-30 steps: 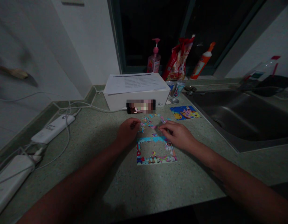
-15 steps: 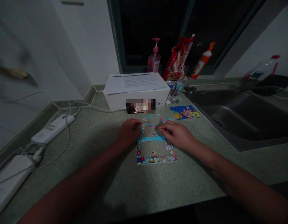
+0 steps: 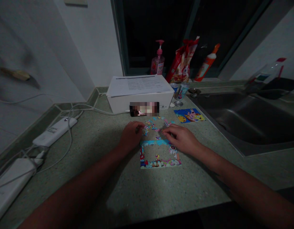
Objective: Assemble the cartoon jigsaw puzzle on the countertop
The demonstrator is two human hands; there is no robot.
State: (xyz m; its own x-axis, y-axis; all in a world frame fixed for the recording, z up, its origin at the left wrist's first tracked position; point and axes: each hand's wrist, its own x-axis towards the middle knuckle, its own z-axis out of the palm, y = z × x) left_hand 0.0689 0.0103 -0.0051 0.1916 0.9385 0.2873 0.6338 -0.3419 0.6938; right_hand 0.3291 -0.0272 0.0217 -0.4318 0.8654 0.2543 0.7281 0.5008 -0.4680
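On the green speckled counter lies a partly joined jigsaw puzzle, its border forming a rectangle around bare counter. Just beyond its top edge is a scatter of loose puzzle pieces. My left hand rests at the left side of these pieces, fingers curled and tips together; whether a piece is between them is too small to see. My right hand is over the puzzle's upper right corner, thumb and fingers pinched beside the pieces. What it pinches, if anything, cannot be made out.
A phone on a cable leans against a white box behind the pieces. A blue cartoon picture card lies right, near the sink. Cans stand behind it. White power strips and cables lie left.
The whole view has shifted very slightly. Both hands stay in nearly the same place, and the puzzle looks unchanged.
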